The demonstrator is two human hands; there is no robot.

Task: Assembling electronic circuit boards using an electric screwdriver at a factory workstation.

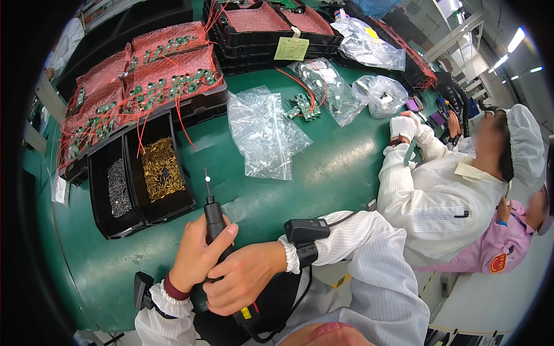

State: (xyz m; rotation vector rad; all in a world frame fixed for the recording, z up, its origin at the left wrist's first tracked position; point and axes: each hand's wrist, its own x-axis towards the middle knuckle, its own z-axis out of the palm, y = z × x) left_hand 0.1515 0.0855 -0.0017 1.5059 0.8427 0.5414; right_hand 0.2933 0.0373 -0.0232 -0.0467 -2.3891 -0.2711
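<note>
Over green table [254, 199], black cylindrical screwdriver [214, 220], thin bit [206, 172]

Ceiling lamps [516, 39] glare beyond the bench [340, 155], far right corner; sheen marks its top; view edges bend, blacken.

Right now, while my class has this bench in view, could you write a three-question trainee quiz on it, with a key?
1. True or false: the left hand is empty.
2. What lies in the black bin just right of the small grey parts? (a) green circuit boards (b) gold-coloured pieces (c) red wires
3. Fill in: the clear plastic bag lies on a ____ tabletop.

Key: 1. False; the left hand grips the black driver tool. 2. b. 3. green.
</note>
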